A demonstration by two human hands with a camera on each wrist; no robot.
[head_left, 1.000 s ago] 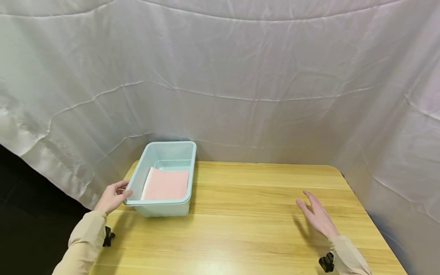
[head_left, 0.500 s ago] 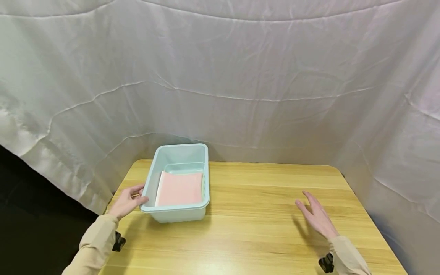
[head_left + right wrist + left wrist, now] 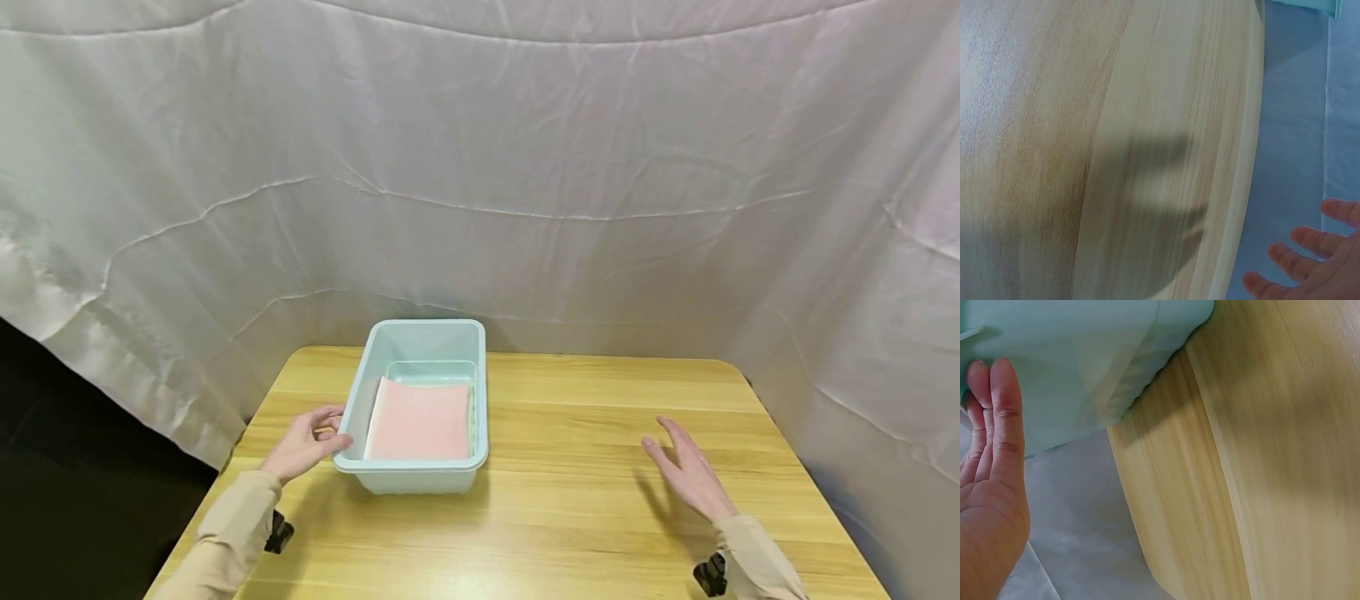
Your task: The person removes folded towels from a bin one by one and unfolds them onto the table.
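Observation:
A light blue plastic bin (image 3: 420,479) stands on the left half of the table. Inside lies a folded pink cloth (image 3: 423,421) with a white left edge; a pale green edge shows along its right side. My left hand (image 3: 307,442) holds the bin's front left corner, thumb at the rim and fingers against the outer wall. In the left wrist view, that hand's fingers (image 3: 1007,419) reach up along the bin's side; the thumb is hidden there. Over the table's right part, my right hand (image 3: 692,475) hovers with fingers spread and nothing in them.
The wooden table (image 3: 570,500) has rounded far corners. Grey-white curtain (image 3: 525,167) hangs behind it and along both sides. A dark area (image 3: 67,467) lies beyond the table's left edge. Black wrist cameras (image 3: 279,532) sit at the beige cuffs.
The bin has moved to the right and slightly nearer, along with my left hand, and has turned a little straighter. The cloth travelled inside it. My right hand has hardly moved.

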